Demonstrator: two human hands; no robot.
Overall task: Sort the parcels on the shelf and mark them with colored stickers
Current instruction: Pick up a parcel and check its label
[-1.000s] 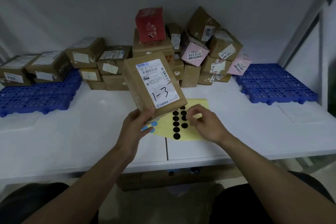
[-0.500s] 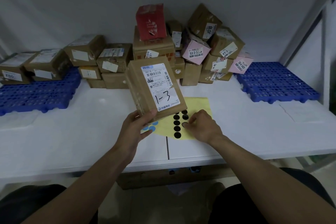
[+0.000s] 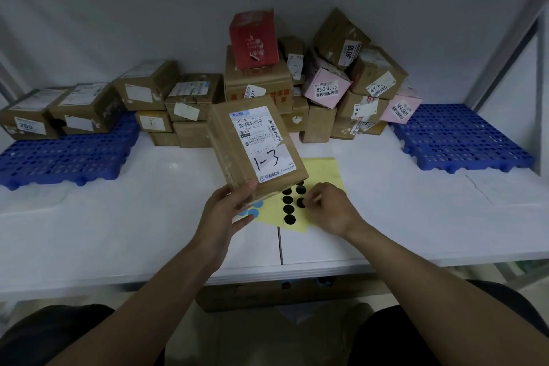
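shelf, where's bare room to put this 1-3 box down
Bare white shelf between the left blue pallet and the yellow sticker sheet; also between that sheet and the right blue pallet, itself bare. Crowded at the back: the parcel pile.

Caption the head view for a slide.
Left hand holds a brown parcel marked 1-3 while the right hand pinches a black sticker on the yellow sheet.

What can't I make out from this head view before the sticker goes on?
All head view:
- The sticker sheet lies partly behind the parcel, so the black stickers can't be fully counted.
- The right hand covers one black sticker with its fingertips; peeled or not is unclear.
- The blue stickers are mostly hidden by the left hand and the parcel.
- The label has fine print too small to read; only "1-3" reads.
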